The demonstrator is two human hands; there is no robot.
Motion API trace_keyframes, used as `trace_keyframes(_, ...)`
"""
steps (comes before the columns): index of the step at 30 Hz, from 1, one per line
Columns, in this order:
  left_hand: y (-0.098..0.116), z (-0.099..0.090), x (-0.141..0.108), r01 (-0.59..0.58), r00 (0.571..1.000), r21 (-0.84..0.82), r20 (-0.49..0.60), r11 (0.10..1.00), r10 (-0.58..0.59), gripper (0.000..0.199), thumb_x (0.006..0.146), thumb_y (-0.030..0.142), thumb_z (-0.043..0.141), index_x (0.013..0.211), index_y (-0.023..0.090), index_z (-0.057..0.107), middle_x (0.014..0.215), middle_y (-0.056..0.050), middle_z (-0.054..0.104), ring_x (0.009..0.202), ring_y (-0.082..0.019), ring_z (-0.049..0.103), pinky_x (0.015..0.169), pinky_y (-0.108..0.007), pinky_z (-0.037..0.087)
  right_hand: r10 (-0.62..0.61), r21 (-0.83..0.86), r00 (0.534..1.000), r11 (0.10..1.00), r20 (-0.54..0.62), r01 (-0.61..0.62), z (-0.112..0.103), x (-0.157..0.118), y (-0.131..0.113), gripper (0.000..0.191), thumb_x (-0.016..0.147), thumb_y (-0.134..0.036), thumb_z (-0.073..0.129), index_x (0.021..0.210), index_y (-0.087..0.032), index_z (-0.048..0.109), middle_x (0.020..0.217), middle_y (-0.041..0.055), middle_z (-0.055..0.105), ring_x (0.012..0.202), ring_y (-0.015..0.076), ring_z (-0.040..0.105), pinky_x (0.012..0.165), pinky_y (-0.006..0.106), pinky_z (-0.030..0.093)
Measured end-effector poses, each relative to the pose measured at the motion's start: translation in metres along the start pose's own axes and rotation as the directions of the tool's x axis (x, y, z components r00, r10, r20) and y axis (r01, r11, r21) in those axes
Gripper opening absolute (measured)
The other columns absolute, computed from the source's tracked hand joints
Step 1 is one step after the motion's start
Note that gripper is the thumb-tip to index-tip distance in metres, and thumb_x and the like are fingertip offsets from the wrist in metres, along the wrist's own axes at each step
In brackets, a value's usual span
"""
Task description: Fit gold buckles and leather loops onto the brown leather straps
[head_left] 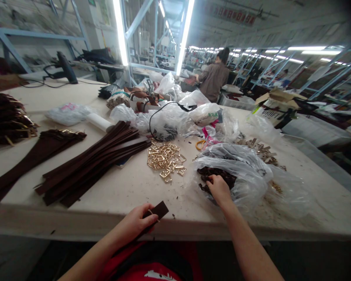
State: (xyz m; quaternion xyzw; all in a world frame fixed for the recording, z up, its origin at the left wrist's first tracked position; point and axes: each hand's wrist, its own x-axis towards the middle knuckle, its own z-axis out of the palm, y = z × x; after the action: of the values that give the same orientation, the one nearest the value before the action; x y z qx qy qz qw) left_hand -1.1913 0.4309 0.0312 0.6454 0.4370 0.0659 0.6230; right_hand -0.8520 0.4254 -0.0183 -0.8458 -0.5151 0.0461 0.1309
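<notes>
My left hand [142, 219] is closed around a dark brown strap [161, 210] at the table's front edge. The strap's flat end sticks out past my thumb, and a thin gold metal piece [151, 212] shows between the fingers. My right hand [219, 189] reaches into the mouth of a clear plastic bag [248, 171]. Its fingertips are pinched together among small dark brown pieces [226, 177]; what they grip is hidden. Left of the bag lies a loose heap of gold buckles [163, 158].
Dark brown straps [90, 168] lie in a stack at left, beside another fanned bundle [32, 164]. Plastic bags [169, 117], orange-handled scissors [200, 144] and a white roll [99, 122] are farther back. A cardboard box [277, 105] stands at right. Another person [215, 76] stands beyond the table.
</notes>
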Motion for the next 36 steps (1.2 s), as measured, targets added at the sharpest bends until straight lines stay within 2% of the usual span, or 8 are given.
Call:
trace_keyframes(6,0.001,0.0,-0.001,0.004,1.0,0.019,-0.009,1.0,-0.004,0.026,0.075,0.04,0.049,0.085,0.016,0.054,0.066,0.001,0.058,0.06,-0.014,0.052,0.058,-0.023,0.039,-0.029,-0.203,0.999,0.978,0.041,0.037,-0.001,-0.006,-0.008,0.018,0.075,-0.025,0.056,0.089,-0.015,0.061,0.089,0.0105,0.057,0.076,0.0212,0.058,0.063,0.028,0.037)
trace_keyframes(15,-0.006,0.0,-0.001,-0.005,1.0,0.007,-0.005,1.0,0.005,0.026,0.075,0.039,0.049,0.085,0.016,0.055,0.068,0.001,0.059,0.06,-0.014,0.053,0.058,-0.023,0.039,-0.096,-0.338,0.986,0.931,0.137,0.137,0.0,-0.01,-0.015,0.014,0.078,-0.025,0.055,0.087,-0.017,0.062,0.089,0.0079,0.058,0.075,0.0182,0.059,0.06,0.026,0.036)
trace_keyframes(21,-0.013,0.001,0.001,0.017,1.0,-0.028,0.015,0.999,-0.016,0.027,0.075,0.039,0.05,0.085,0.015,0.054,0.066,0.001,0.058,0.059,-0.014,0.052,0.055,-0.022,0.038,-0.099,-0.388,0.98,0.907,0.173,0.161,0.004,-0.012,-0.015,0.024,0.083,-0.03,0.048,0.081,-0.014,0.066,0.089,0.0103,0.058,0.075,0.0182,0.06,0.061,0.026,0.037)
trace_keyframes(28,-0.011,0.002,-0.004,0.01,1.0,-0.035,0.005,0.999,-0.01,0.025,0.076,0.038,0.05,0.085,0.015,0.054,0.065,0.001,0.057,0.058,-0.013,0.052,0.055,-0.022,0.038,-0.11,-0.405,0.978,0.897,0.178,0.175,0.006,-0.013,-0.012,0.032,0.087,-0.027,0.038,0.083,-0.016,0.068,0.088,0.0108,0.061,0.076,0.0192,0.061,0.06,0.027,0.038)
trace_keyframes(36,-0.018,0.001,-0.003,0.012,1.0,-0.055,0.002,0.998,-0.012,0.026,0.076,0.039,0.051,0.086,0.015,0.054,0.066,0.001,0.058,0.058,-0.013,0.052,0.054,-0.022,0.038,-0.079,-0.412,0.99,0.903,0.115,0.12,0.009,-0.012,-0.014,0.027,0.084,-0.027,0.041,0.083,-0.013,0.064,0.084,0.0111,0.065,0.076,0.02,0.062,0.062,0.026,0.038)
